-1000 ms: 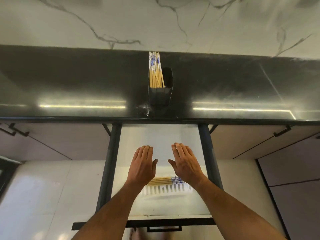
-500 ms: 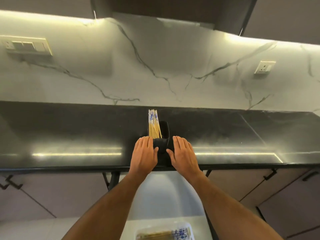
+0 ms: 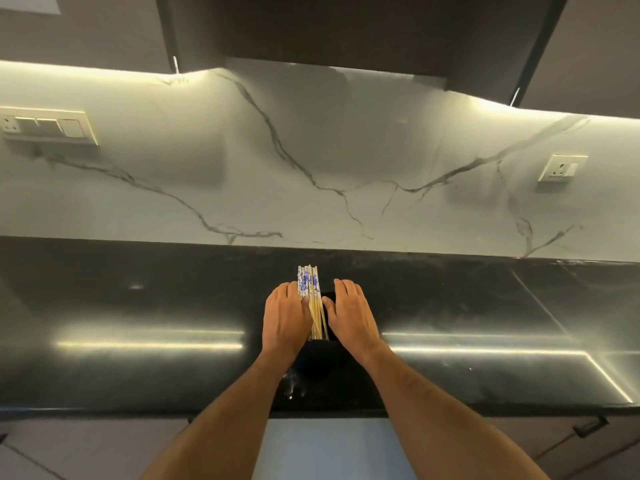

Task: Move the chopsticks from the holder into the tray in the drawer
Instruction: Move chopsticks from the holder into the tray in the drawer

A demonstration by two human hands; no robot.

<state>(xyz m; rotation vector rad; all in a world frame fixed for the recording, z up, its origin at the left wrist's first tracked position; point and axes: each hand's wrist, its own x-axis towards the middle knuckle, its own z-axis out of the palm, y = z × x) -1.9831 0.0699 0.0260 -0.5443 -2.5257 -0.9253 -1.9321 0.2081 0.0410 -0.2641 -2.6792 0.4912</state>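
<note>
Your left hand (image 3: 286, 315) lies flat with its fingers straight and together, their inner edge pressed against the left side of the chopsticks (image 3: 311, 299); nothing shows it curled round them. Your right hand (image 3: 349, 315) sits just to the right, palm down and fingers extended, the thumb reaching in towards the bundle, with a dark gap between it and the sticks. Whether that thumb touches them is hard to tell. The chopsticks stand upright in the holder (image 3: 320, 348), their blue-and-white patterned tops rising above your fingertips and their bamboo shafts running down between your hands. The holder is black against a black surface and mostly hidden by your wrists, so its outline is barely readable. It stands on the glossy black countertop (image 3: 138, 306), which mirrors two long strips of light. Behind it rises a white marble backsplash (image 3: 311, 150) with grey veins, carrying a switch panel (image 3: 48, 126) at the left and a socket (image 3: 561, 167) at the right, below dark upper cabinets (image 3: 346, 26). At the bottom edge, between your forearms, a pale strip of the drawer (image 3: 325, 448) is cut off by the frame, and its tray cannot be seen
</note>
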